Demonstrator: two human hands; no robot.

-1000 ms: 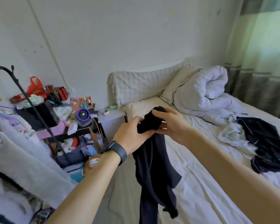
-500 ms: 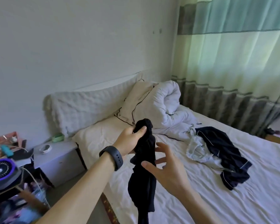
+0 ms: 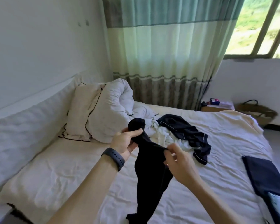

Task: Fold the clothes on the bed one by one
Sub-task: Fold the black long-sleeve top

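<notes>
A black garment (image 3: 149,172) hangs in the air over the white bed (image 3: 68,180). My left hand (image 3: 125,141), with a dark band on its wrist, grips the bunched top of it. To its right my right hand (image 3: 179,162) pinches an edge of the same cloth and stretches it sideways. The garment's lower end trails down onto the sheet. Further back on the bed lie a crumpled dark navy garment with white piping (image 3: 187,133) and a white garment (image 3: 165,136) partly under it. A flat folded dark piece (image 3: 265,177) lies at the right edge.
A white pillow with black trim (image 3: 82,115) and a rolled white duvet (image 3: 113,102) sit at the head of the bed. Green and grey curtains (image 3: 162,62) hang behind. A small table with items (image 3: 217,105) and a woven basket (image 3: 255,112) stand at the far right.
The view swung right, away from the cluttered shelf toward the window. My right hand, open half a second ago, now pinches the black garment's edge and pulls it out to the right.
</notes>
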